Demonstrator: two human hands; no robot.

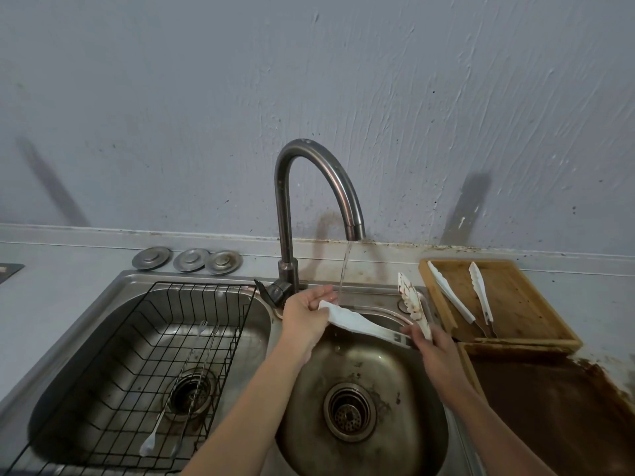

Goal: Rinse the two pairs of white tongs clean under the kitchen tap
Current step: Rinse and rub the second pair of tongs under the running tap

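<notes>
Head view: white tongs (371, 322) spread in a V over the right sink basin (360, 379), just beside the water stream (344, 269) from the curved tap (319, 187). Left hand (305, 316) curled round the tip of the lower arm, thumb on top, close under the stream. Right hand (434, 352) pinching the hinge end, fingers folded round both arms where they meet. Upper arm of the tongs tilted up toward the wall, brown smears on its serrated face.

Second pair of white tongs (464, 297) lying spread open in a wooden tray (536, 317) on the counter, right of the basin, well apart from both hands. Another wooden tray (549, 400) just in front of it, brown and stained inside.

Left sink basin (103, 338) holding a black wire rack (165, 341) with long-handled utensils (185, 389) lying across it. Three metal sink plugs (187, 259) in a row on the ledge behind. Grey plaster wall (378, 97) at the back, grimy and speckled along the counter join.

Tap lever (271, 292) close beside the left hand; tray edge near the right wrist; open room above the right drain (348, 412).
</notes>
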